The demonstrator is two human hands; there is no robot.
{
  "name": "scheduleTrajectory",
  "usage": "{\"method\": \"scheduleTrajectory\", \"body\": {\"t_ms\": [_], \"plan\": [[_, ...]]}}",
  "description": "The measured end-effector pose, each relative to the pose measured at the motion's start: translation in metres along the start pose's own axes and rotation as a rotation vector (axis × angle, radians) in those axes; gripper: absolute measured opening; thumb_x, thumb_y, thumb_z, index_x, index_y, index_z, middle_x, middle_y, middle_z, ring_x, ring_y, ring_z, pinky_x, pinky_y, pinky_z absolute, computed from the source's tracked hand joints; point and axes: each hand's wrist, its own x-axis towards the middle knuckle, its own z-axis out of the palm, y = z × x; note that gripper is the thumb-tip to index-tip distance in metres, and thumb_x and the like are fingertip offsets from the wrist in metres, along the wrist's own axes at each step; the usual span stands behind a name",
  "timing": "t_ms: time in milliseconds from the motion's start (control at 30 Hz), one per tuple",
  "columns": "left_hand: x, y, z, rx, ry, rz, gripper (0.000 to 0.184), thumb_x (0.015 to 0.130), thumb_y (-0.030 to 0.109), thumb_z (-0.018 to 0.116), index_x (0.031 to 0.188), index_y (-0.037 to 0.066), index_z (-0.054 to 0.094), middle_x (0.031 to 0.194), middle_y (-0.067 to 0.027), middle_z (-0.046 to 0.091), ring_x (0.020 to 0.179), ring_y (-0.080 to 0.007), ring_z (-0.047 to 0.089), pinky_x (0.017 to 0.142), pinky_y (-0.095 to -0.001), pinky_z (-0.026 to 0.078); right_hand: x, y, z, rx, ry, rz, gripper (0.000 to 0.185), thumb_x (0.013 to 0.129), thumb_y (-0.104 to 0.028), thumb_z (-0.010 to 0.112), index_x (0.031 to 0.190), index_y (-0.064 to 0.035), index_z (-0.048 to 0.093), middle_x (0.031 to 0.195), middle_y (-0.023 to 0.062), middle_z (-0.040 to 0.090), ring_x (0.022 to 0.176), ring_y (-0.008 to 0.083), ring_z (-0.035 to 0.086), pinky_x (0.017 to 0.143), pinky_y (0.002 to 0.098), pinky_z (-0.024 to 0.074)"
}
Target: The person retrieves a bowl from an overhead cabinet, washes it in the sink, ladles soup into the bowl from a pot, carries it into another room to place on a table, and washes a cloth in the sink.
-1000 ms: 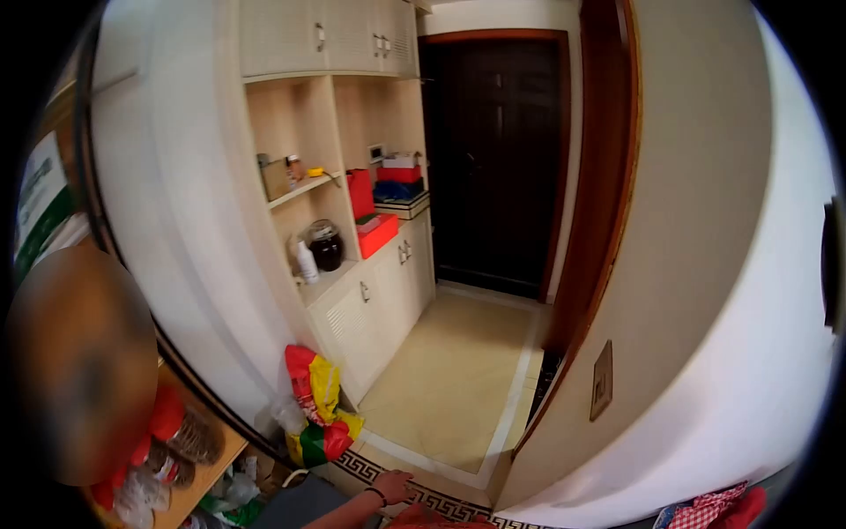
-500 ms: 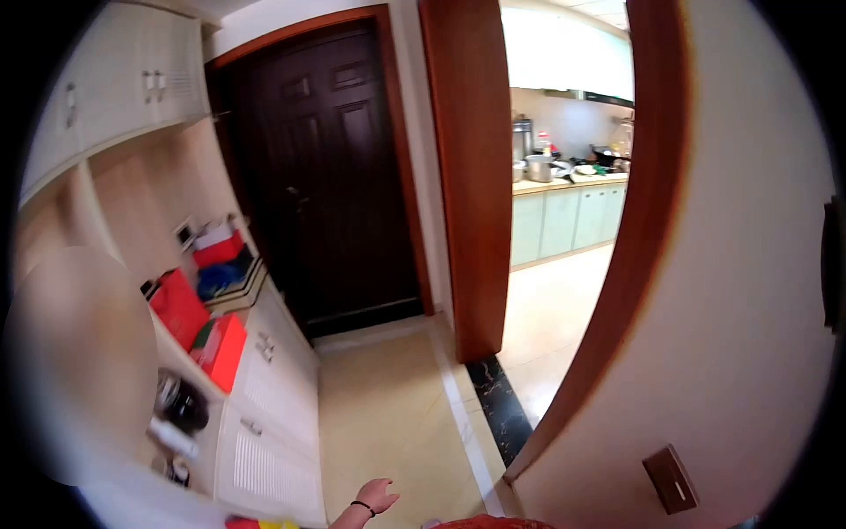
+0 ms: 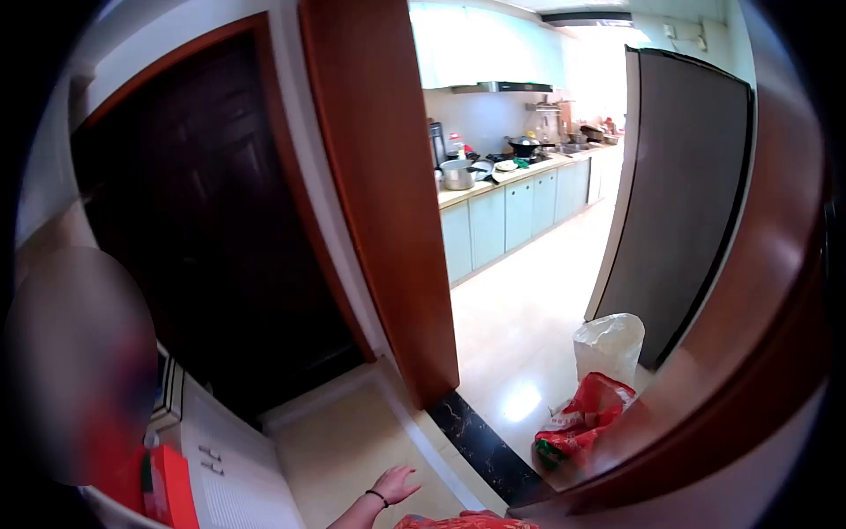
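Note:
My left hand point(image 3: 396, 485) hangs low at the bottom of the view, over the tiled floor. Its fingers are apart and hold nothing; a dark bracelet point(image 3: 377, 498) circles the wrist. To its right shows part of my red patterned clothing point(image 3: 467, 521). The dark stone threshold point(image 3: 483, 443) of the kitchen doorway lies ahead of the hand, and a white cabinet point(image 3: 231, 467) stands on its left. My right hand is out of view.
Beyond the wooden door frame point(image 3: 388, 212), a pale bag-lined bin point(image 3: 610, 348) and a red bag point(image 3: 586, 419) stand by a grey refrigerator-like panel point(image 3: 679, 194). A counter point(image 3: 485, 190) with a pot point(image 3: 458, 175) runs along the left. A dark door point(image 3: 203, 212) is at left.
My view has turned right and come nearer to the kitchen doorway. The bin, red bag and grey panel have come into sight. My left hand has spread its fingers more.

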Motion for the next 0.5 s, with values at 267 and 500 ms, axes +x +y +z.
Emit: {"method": "scheduleTrajectory", "body": {"t_ms": [267,500], "plan": [[0.127,-0.09,-0.042,0.05,-0.181,-0.081,0.058,0.074,0.046,0.06,0.118,0.008,0.051,0.116,-0.0177,0.053,0.11,-0.0313,0.049,0.094,-0.0377,0.039,0.091,-0.011,-0.086,0.091,0.183,0.126,0.027,0.083,-0.024,0.055,0.089,0.002,0.06,0.071,0.0104,0.061,0.063,0.0181,0.06,0.058,0.0295,0.0492],[0.342,-0.026,-0.131,-0.084,-0.204,0.373,0.047,0.077,0.035,0.061,0.113,0.005,0.053,0.113,-0.0182,0.054,0.105,-0.0313,0.051,0.091,-0.0367,0.041,0.115,0.038,-0.146,0.203,0.422,0.459,0.027,0.083,-0.023,0.054,0.088,0.0026,0.06,0.071,0.0099,0.062,0.063,0.018,0.061,0.057,0.0293,0.0498]]}}
